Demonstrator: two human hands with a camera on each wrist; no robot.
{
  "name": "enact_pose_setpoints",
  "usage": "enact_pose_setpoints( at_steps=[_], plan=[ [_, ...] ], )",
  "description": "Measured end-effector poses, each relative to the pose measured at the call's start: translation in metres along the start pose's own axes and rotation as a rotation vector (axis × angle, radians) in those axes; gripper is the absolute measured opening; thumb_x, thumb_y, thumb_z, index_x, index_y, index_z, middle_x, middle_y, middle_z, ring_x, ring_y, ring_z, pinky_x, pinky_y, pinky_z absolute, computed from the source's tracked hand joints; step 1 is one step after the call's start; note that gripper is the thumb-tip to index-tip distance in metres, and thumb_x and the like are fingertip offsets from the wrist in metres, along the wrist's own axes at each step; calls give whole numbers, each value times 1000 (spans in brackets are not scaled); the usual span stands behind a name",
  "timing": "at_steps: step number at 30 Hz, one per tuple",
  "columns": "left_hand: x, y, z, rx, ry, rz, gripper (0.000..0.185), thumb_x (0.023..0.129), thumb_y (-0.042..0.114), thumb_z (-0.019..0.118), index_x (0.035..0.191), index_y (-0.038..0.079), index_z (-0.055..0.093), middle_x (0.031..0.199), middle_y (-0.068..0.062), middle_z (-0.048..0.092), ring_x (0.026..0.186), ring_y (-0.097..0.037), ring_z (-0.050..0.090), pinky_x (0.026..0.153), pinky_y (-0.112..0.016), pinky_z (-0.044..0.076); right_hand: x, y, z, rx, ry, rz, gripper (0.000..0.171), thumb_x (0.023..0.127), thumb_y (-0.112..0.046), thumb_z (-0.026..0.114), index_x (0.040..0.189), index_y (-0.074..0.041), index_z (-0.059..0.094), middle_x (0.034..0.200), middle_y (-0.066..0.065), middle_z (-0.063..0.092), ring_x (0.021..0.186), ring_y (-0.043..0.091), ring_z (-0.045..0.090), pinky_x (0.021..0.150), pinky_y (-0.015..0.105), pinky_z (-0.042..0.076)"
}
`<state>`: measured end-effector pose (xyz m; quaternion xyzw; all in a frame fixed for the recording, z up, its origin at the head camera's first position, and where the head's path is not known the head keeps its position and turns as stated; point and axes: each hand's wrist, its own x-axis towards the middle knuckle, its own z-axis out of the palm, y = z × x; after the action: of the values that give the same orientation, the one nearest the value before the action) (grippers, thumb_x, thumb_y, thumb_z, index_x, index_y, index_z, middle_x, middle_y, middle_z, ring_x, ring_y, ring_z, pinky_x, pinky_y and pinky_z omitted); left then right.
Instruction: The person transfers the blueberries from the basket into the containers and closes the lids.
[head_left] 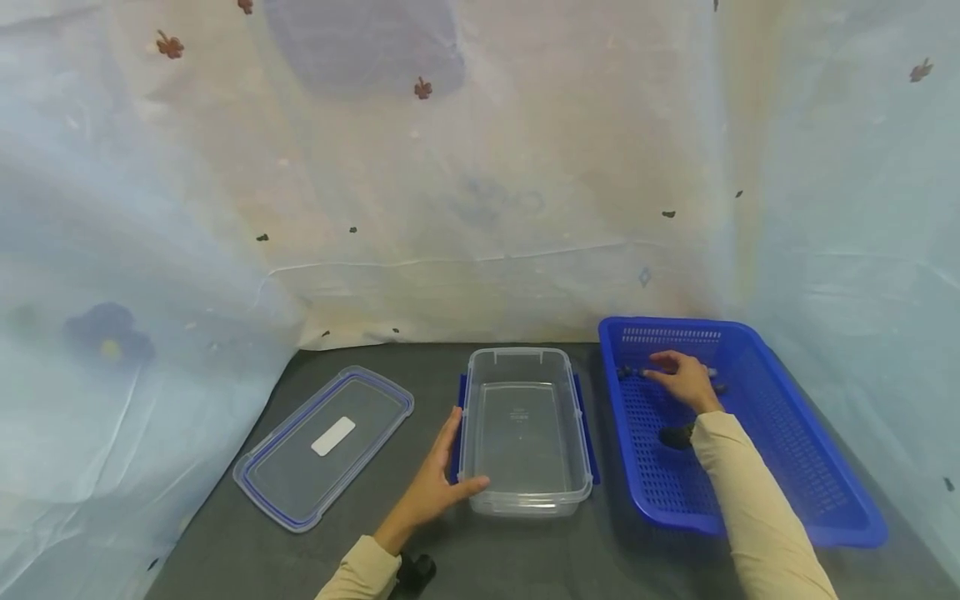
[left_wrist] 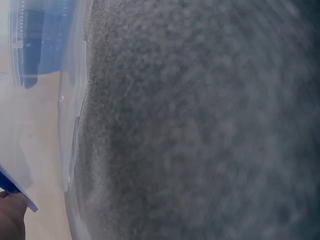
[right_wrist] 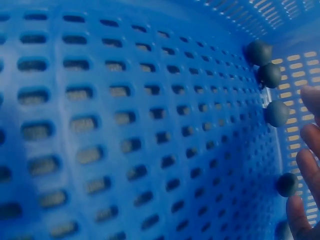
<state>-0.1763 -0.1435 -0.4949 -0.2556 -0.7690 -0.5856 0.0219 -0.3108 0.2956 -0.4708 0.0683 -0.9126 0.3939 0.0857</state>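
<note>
Right hand (head_left: pixel 684 379) touches dark balls (right_wrist: pixel 276 113) in blue basket (head_left: pixel 817 467).

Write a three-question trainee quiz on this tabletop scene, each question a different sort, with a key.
1. True or false: the lid is on the clear container.
2. Which does the left hand touch? A) lid B) clear container C) blue basket
3. Fill in: the right hand reaches for dark ___ in the blue basket.

Key: 1 false, it lies beside it on the table; 2 B; 3 balls.
</note>
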Motion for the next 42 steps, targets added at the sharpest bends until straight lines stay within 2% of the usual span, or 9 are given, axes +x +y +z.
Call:
enact_pose_setpoints(
  at_steps=[5, 11, 18, 23, 27, 30, 34, 37, 42],
  plan=[
    [-1, 2, 3, 50, 13, -24, 110, 75, 23, 84, 155, 3, 12, 160, -18, 5, 143, -40, 9, 106, -63, 15, 2, 0, 5, -6, -15, -2, 42, 90, -13, 70, 119, 14, 57, 117, 35, 59, 106, 49, 57, 87, 57, 46],
    [-3, 6, 5, 82, 21, -81, 111, 73, 32, 86, 157, 12, 16, 162, -11, 5, 144, -37, 7, 105, -67, 13, 6, 0, 10, -39, -42, 11, 43, 89, -13, 71, 120, 13, 57, 117, 34, 59, 107, 48, 57, 90, 57, 44],
    [-1, 8, 7, 107, 27, -104, 112, 71, 32, 87, 157, 16, 18, 161, -12, 6, 143, -38, 10, 105, -67, 16, 4, 2, 10, -84, -59, 16, 36, 87, -11, 73, 112, 13, 61, 108, 31, 64, 101, 46, 59, 91, 59, 40],
    [4, 8, 8, 132, 11, -98, 113, 70, 31, 88, 156, 12, 17, 161, -13, 7, 143, -38, 11, 106, -66, 16, 1, 6, 7, -102, -30, -6, 27, 83, -5, 74, 102, 11, 63, 95, 27, 67, 91, 44, 62, 87, 58, 42],
    [6, 7, 9, 136, 12, -115, 113, 70, 30, 88, 156, 12, 17, 161, -11, 7, 143, -37, 10, 106, -65, 16, 0, 7, 7, -104, -26, -7, 25, 82, -1, 73, 100, 13, 62, 92, 28, 67, 88, 44, 63, 91, 60, 35],
    [7, 25, 9, 123, 13, -138, 111, 71, 21, 88, 155, 6, 18, 160, -17, 8, 143, -39, 11, 106, -65, 15, 1, 8, 8, -96, -28, -1, 25, 82, 0, 72, 100, 13, 61, 92, 28, 67, 89, 45, 63, 93, 60, 32],
    [11, 50, 6, 125, 2, -149, 106, 71, 11, 86, 152, -3, 19, 157, -27, 9, 141, -45, 11, 106, -66, 15, 4, 11, 8, -95, -9, 11, 24, 83, -3, 73, 100, 11, 63, 93, 26, 67, 89, 43, 63, 89, 57, 39],
    [14, 52, 4, 142, -5, -142, 105, 72, 11, 85, 152, -4, 19, 156, -28, 9, 141, -45, 12, 106, -66, 16, 8, 9, 6, -87, 2, 18, 24, 84, -4, 73, 102, 10, 63, 96, 26, 67, 92, 42, 63, 83, 55, 46],
    [18, 48, 2, 146, -8, -146, 105, 72, 11, 85, 152, -4, 19, 156, -28, 10, 141, -45, 13, 106, -66, 16, 11, 0, 3, -72, 26, -8, 25, 85, -5, 73, 103, 9, 64, 100, 28, 67, 95, 44, 63, 83, 55, 48]
  ],
)
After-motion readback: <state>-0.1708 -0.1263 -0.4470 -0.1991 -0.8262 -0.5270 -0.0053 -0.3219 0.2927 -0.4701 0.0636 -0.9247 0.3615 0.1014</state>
